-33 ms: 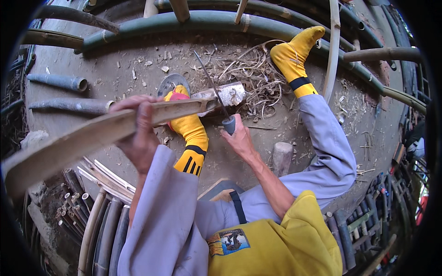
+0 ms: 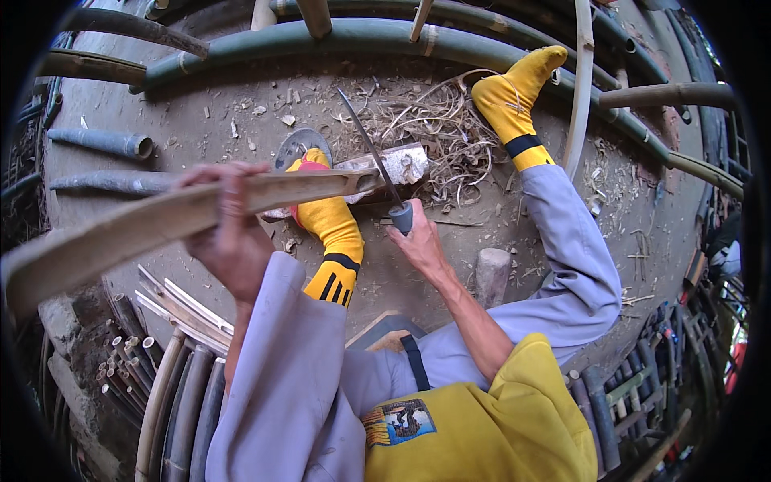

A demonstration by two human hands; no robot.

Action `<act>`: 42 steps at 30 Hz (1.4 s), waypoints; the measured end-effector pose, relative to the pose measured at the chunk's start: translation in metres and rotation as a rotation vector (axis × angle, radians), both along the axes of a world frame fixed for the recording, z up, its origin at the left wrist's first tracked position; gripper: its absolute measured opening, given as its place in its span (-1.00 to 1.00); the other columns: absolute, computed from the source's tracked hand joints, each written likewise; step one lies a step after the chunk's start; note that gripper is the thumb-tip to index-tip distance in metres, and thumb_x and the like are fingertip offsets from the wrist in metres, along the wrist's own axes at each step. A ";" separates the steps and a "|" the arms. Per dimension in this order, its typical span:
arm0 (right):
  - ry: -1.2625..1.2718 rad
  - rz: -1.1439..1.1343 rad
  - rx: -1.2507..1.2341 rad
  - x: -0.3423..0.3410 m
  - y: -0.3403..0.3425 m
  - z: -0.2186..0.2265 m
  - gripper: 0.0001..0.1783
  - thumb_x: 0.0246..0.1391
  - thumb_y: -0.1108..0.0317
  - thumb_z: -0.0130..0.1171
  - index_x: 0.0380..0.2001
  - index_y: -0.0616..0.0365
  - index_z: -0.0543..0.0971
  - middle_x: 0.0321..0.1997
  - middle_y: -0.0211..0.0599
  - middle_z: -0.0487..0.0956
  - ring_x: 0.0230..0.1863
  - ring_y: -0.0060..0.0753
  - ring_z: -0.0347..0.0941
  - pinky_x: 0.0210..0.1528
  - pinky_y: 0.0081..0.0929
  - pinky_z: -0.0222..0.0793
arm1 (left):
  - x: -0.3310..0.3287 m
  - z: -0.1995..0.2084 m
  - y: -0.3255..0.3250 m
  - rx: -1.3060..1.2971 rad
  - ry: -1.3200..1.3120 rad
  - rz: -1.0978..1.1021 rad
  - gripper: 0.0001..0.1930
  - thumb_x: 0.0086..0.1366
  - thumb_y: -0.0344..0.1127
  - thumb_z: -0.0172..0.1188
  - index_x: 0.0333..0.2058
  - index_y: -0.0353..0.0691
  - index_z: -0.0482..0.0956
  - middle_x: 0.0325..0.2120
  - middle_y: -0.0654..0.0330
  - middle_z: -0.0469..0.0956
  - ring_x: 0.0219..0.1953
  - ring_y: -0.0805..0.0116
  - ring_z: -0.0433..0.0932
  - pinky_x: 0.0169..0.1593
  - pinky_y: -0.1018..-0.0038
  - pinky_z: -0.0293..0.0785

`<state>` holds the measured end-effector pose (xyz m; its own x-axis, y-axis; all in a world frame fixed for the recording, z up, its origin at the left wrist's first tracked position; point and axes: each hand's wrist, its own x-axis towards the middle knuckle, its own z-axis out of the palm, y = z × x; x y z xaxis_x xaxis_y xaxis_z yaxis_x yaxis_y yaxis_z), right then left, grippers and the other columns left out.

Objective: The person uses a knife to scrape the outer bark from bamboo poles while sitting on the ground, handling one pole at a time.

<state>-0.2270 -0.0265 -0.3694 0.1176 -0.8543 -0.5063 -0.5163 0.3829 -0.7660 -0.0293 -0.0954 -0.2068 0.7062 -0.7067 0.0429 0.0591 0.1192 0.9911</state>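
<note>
My left hand (image 2: 233,241) is closed around a long split length of bamboo (image 2: 297,189), its fingers over the upper edge. One end of the bamboo reaches out toward the left rim; the other narrows to a hollow tip beside the knife. In my right hand (image 2: 419,238) is the dark handle of a long, thin-bladed knife (image 2: 371,146), pointing up and away to the left. Its blade crosses right at the bamboo's tip; whether they touch I cannot tell. Beneath lies a pale wooden block (image 2: 408,163) on the ground, partly hidden by the bamboo and my left foot in a yellow sock (image 2: 331,221).
Curly shavings (image 2: 450,132) pile up beyond the block. A thick green bamboo pole (image 2: 361,36) runs across the far side. Bamboo tubes (image 2: 100,143) lie at left, thin strips (image 2: 189,309) and bundled poles (image 2: 189,410) nearer. A short stump (image 2: 492,277) stands right of my hand.
My left hand has shifted slightly left, and the bamboo's outer end has risen a little. The knife and right hand have barely moved.
</note>
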 end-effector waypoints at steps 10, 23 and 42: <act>0.060 -0.082 -0.119 -0.017 -0.002 0.022 -0.62 -0.08 0.41 0.17 -0.19 0.21 0.30 -0.44 0.01 0.54 -0.40 0.09 0.54 -0.39 -0.17 0.43 | 0.040 -0.026 -0.001 -0.466 0.114 -0.389 -0.71 0.03 -0.40 -0.01 -0.21 -0.16 0.23 -0.72 0.26 0.21 -0.65 0.44 0.29 -0.48 0.43 0.38; 0.205 0.097 -0.183 0.004 -0.019 0.003 -0.60 -0.11 0.41 0.23 -0.25 0.24 0.27 -0.50 0.11 0.54 -0.40 0.18 0.53 -0.42 -0.11 0.43 | 0.061 -0.038 0.062 -0.375 0.018 -0.533 -0.63 0.03 -0.44 0.06 -0.18 -0.16 0.14 -0.62 0.16 0.30 -0.53 0.36 0.37 -0.24 0.21 0.42; 0.154 -0.001 -0.051 0.000 -0.012 0.005 -0.58 -0.10 0.39 0.24 -0.21 0.22 0.28 -0.47 0.00 0.54 -0.41 0.12 0.53 -0.37 -0.17 0.43 | 0.060 -0.013 0.060 0.034 0.141 -0.430 -0.60 0.05 -0.48 0.11 -0.16 -0.14 0.14 -0.38 0.11 0.38 -0.14 0.17 0.44 0.11 0.13 0.26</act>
<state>-0.2272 -0.0382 -0.3645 0.0408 -0.8793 -0.4745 -0.6288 0.3464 -0.6961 0.0308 -0.0355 -0.2198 0.3454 -0.9365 -0.0609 0.2307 0.0218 0.9728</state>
